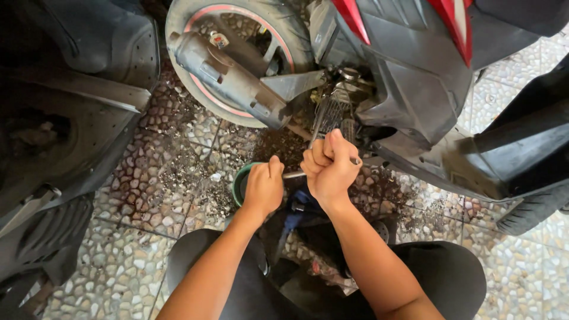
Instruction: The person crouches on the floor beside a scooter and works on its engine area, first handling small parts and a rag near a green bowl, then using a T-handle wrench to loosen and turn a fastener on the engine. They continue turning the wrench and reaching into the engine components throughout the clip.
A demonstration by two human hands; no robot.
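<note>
Knees in dark trousers (450, 266) sit nearest me. Both grips clench one metal wrench (294, 174): left hand (264, 188) on its near end, right hand (329, 169) further along, below the scooter (409, 77), right of its rear wheel (237, 59).

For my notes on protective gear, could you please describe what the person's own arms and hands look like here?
Both forearms are bare to the bottom edge of the picture: no sleeves show. The left hand and the right hand wear no gloves, and no rings, watch or wristband can be seen. Below the arms, the person's knees are covered in dark trousers.
</note>
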